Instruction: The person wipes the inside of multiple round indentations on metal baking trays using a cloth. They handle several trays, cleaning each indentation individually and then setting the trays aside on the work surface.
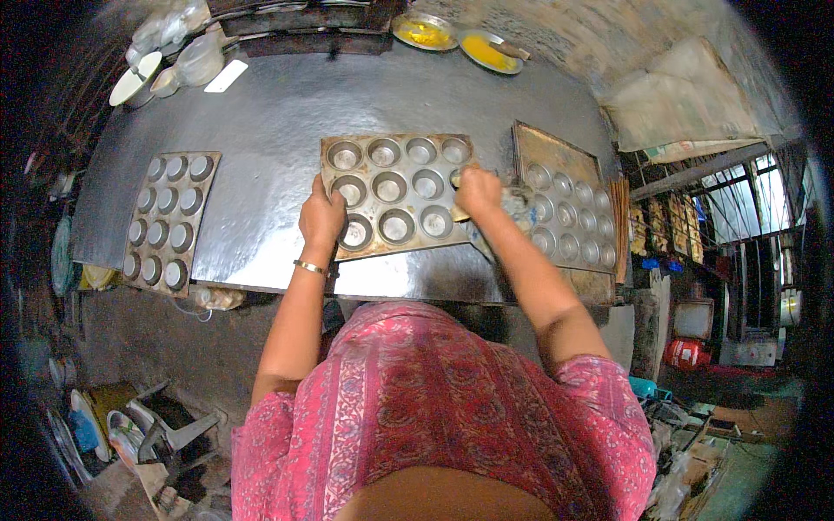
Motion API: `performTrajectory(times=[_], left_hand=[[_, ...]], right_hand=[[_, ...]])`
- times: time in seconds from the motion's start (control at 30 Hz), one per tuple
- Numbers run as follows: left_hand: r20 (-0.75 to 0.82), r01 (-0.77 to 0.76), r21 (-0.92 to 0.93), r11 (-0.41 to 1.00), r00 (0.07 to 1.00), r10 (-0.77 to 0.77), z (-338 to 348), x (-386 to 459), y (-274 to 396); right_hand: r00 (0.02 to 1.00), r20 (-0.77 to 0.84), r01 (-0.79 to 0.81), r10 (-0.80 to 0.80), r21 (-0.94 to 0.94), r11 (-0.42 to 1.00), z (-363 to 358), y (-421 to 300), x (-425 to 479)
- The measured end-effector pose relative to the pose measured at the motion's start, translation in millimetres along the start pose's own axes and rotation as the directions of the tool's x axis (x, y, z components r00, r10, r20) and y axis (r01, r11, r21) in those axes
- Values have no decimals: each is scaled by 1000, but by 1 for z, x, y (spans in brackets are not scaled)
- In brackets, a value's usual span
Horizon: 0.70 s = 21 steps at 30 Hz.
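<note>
In front of me, a worn metal muffin pan [409,202] lies cups up, with brown stains along its rim and no contents in its visible cups. My left hand [324,215] grips its left edge, the thumb over the top beside a cup. At the right edge, my right hand [479,192] is closed around a pale yellowish piece [460,213], too hidden to identify. A crumpled cloth [520,207] shows beside and under that hand. To the left, another muffin pan [171,225] appears turned bottom up.
At right, a muffin pan [576,221] rests on a rusty baking sheet [557,151]. Two plates, one with yellow pieces [425,32], one with yellow paste [488,53], stand at the dark table's [273,117] back. A bowl [135,79] and white card-like rectangle [226,76] lie back left.
</note>
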State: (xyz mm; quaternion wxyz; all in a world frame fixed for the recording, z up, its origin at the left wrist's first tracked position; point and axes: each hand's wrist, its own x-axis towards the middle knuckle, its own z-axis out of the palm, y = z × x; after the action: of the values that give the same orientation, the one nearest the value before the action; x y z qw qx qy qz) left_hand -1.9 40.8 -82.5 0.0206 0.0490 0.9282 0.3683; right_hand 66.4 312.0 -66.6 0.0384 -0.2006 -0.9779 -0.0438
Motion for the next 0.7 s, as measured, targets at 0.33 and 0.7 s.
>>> performTrajectory(times=[0.33,0.7], left_hand=[[45,-63,68,996,997,60,-2,34,-13],[270,-206,54,977,945,185,2,89,-15]], right_hand=[[904,183,282,-387,427,859,-4,31,6],[184,170,970,-968,-193,150,-44,44,20]])
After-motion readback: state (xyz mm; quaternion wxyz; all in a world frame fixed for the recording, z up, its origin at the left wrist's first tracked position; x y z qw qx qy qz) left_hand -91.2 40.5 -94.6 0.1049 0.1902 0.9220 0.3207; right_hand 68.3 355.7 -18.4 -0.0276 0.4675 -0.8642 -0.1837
